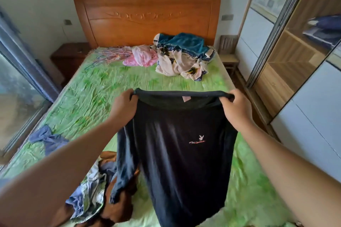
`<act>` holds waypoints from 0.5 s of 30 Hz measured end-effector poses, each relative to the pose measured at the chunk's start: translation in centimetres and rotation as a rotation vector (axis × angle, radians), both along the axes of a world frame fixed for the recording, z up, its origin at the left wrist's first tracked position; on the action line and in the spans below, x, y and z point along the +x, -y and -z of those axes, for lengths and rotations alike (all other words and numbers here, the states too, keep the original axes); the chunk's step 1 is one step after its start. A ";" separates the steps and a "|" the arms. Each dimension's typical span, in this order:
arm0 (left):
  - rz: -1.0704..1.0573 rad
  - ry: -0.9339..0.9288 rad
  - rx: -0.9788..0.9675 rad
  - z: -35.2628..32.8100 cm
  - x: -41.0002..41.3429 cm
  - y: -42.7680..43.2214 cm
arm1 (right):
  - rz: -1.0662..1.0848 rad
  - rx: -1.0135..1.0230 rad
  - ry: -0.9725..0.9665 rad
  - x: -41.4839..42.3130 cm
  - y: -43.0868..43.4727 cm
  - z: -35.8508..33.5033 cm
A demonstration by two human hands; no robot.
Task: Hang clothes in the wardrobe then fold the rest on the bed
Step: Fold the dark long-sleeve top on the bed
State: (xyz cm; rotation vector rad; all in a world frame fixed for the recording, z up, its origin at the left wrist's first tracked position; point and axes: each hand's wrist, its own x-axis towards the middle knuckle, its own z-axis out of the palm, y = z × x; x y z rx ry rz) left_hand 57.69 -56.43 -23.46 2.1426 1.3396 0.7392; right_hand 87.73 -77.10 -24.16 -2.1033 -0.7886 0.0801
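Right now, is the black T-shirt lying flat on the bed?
No, the black T-shirt hangs from the left hand and the right hand, which grip its top edge above the green bedsheet.

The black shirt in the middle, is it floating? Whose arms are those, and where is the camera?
It isn't floating. The camera sits on a person's head and looks down, so you see that person's own two arms. The left hand and the right hand each grip the top edge of the black shirt and hold it up, so it hangs over the bed. On the green sheet lie a bundle of thin hangers, a pink garment, a crumpled blue and cream cloth, a small blue garment near the left edge, and a mixed pile of clothes close by. The wardrobe with wooden shelves stands on the right.
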 end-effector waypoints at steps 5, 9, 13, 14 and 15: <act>-0.066 -0.211 -0.108 6.8 4.2 -1.1 | -0.059 -0.161 -0.232 5.4 -2.5 6.9; -0.208 -0.191 -0.333 11.0 7.0 -2.1 | -0.091 -0.188 -0.383 8.0 -5.0 11.4; -0.313 0.092 -0.645 14.4 10.1 -3.6 | -0.135 -0.162 -0.536 9.7 -7.9 15.4; -0.333 0.155 -0.694 15.1 10.8 -4.0 | -0.137 -0.154 -0.569 10.2 -8.8 16.4; -0.338 0.195 -0.716 15.9 11.5 -4.6 | -0.137 -0.150 -0.595 10.7 -9.6 17.2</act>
